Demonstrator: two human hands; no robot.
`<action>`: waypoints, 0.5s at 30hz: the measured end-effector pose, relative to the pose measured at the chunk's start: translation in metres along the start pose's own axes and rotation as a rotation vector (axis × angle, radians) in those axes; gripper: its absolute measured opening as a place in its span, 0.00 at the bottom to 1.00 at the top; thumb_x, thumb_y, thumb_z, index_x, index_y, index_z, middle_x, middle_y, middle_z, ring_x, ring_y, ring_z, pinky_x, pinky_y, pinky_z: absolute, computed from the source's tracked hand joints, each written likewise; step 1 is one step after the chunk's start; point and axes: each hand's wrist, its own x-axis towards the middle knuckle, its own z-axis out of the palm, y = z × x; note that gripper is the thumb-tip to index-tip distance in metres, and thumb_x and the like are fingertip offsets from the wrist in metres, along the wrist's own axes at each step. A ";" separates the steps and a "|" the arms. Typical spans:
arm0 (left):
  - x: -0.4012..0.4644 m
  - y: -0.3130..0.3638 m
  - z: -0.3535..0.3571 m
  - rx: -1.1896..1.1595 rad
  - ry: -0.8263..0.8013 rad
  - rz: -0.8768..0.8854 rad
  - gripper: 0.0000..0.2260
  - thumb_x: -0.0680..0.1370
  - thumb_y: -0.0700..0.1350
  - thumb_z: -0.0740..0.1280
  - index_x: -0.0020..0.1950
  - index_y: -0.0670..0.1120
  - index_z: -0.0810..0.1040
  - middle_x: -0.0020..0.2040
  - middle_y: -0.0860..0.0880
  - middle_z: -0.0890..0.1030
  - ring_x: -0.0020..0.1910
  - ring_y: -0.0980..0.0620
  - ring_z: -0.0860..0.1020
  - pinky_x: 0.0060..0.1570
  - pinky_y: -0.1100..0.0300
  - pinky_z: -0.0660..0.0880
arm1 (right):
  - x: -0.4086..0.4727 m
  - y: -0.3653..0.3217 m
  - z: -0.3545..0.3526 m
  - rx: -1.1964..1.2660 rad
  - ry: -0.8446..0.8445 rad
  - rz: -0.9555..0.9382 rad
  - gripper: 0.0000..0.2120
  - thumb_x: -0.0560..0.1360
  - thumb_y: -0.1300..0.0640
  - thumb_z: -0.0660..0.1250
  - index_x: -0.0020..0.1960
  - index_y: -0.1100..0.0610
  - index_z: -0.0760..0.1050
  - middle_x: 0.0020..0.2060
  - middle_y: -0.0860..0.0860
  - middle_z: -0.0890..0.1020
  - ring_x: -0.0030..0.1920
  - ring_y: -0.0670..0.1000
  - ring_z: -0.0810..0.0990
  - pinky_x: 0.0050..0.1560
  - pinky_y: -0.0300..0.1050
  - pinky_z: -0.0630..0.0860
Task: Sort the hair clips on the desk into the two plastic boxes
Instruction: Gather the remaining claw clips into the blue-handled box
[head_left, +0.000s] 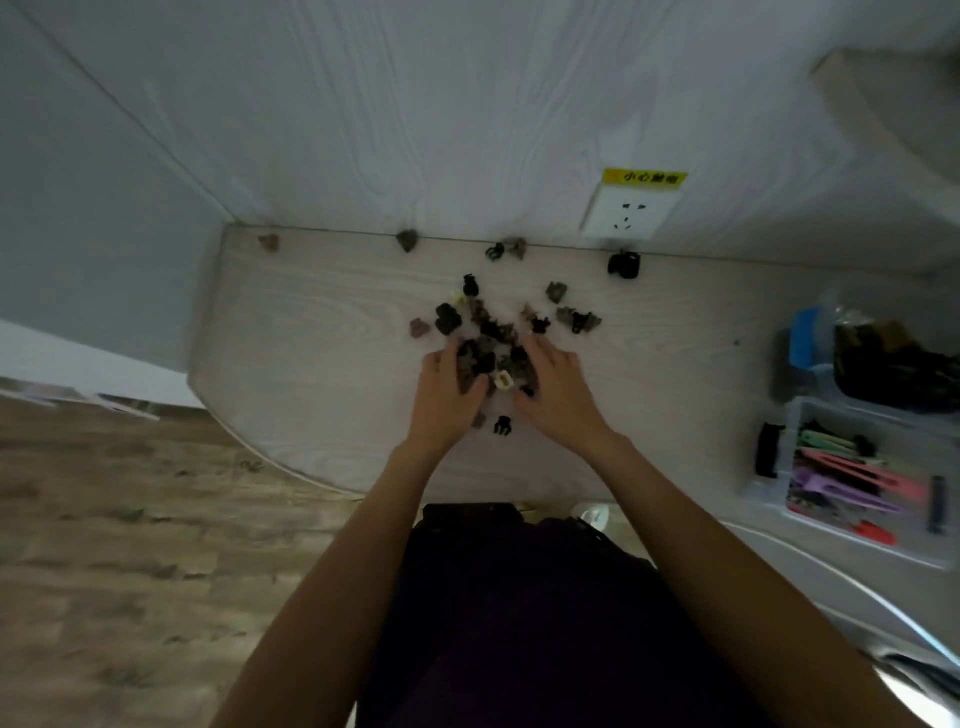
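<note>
Both forearms reach out from the dark lap to a heap of small claw clips (488, 353) in the middle of the tabletop (311, 332). Left hand (447, 387) and right hand (553, 387) flank the heap, fingers loosely curved against its sides; whether either grip actually clamps a clip I cannot tell. More clips lie scattered toward the wall, one black one (623, 265) below the socket (628, 210). At the far right stand the two plastic boxes: the nearer box (795, 421) holds long coloured clips, the farther box (893, 358) dark ones. The step looks like gathering the pile. Next move, as I judge it, calls for scooping a handful and carrying it right to the box of dark clips
</note>
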 end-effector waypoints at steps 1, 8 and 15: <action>0.003 0.001 -0.002 0.026 0.004 0.044 0.25 0.78 0.48 0.63 0.73 0.49 0.60 0.65 0.42 0.67 0.60 0.45 0.71 0.59 0.57 0.68 | 0.004 0.002 -0.005 -0.007 0.052 -0.005 0.27 0.77 0.55 0.61 0.74 0.54 0.57 0.73 0.56 0.62 0.71 0.57 0.60 0.70 0.49 0.58; 0.035 -0.031 -0.068 0.058 0.464 0.132 0.14 0.75 0.40 0.65 0.60 0.46 0.76 0.59 0.41 0.74 0.58 0.43 0.71 0.58 0.62 0.64 | 0.051 0.040 -0.056 -0.118 0.441 0.201 0.19 0.76 0.55 0.62 0.67 0.52 0.69 0.68 0.59 0.68 0.69 0.60 0.64 0.68 0.46 0.56; 0.114 -0.063 -0.150 0.068 0.595 -0.154 0.24 0.74 0.42 0.66 0.69 0.41 0.67 0.68 0.37 0.67 0.68 0.40 0.63 0.69 0.53 0.56 | 0.104 0.028 -0.050 -0.016 0.399 0.355 0.19 0.77 0.51 0.61 0.67 0.52 0.67 0.71 0.62 0.59 0.68 0.64 0.60 0.70 0.55 0.58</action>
